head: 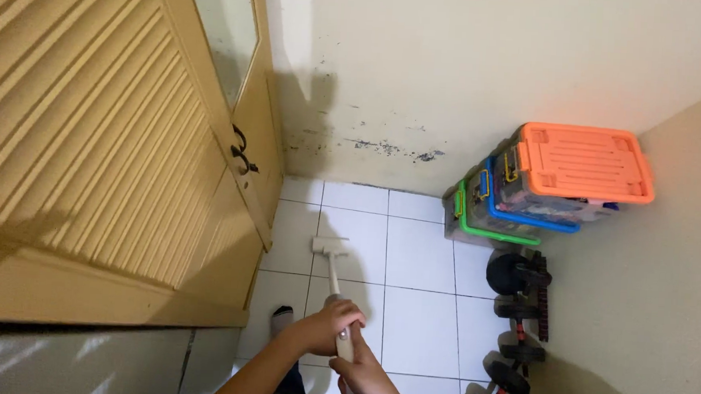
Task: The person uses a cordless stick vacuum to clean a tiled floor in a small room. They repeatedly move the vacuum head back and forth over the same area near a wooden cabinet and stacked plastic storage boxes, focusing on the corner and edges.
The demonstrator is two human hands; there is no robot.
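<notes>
A pale, long-handled floor cleaner point(338, 288) is held low in the centre of the frame, its flat head set on the white tiled floor point(421, 305) a little above the hands. The left hand point(329, 325) is clenched around the handle higher up, with the fingers wrapped over it. The right hand point(369, 378) is closed on the same handle just below, at the bottom edge of the frame; the end of the handle is hidden beneath it. Both forearms are cut off by the lower border. A foot in a grey sock point(281, 319) is partly seen to the left of the hands, its heel hidden by the left arm.

At the right of the frame three clear storage boxes are stacked against the wall, each set back from the one below: one with an orange lid point(586, 161) on top, one with a blue lid point(525, 214) beneath, and one with a green lid point(485, 226) at the bottom. Mixed contents can be seen through the sides, but what they are cannot be made out. Below the boxes, black dumbbells point(520, 310) are laid along the right wall, the lowest cut off by the frame edge.

The upper left is filled by a tan louvred door point(90, 127) with a dark handle point(242, 155). The cream wall point(453, 66) behind is marked with dark stains near the floor.
</notes>
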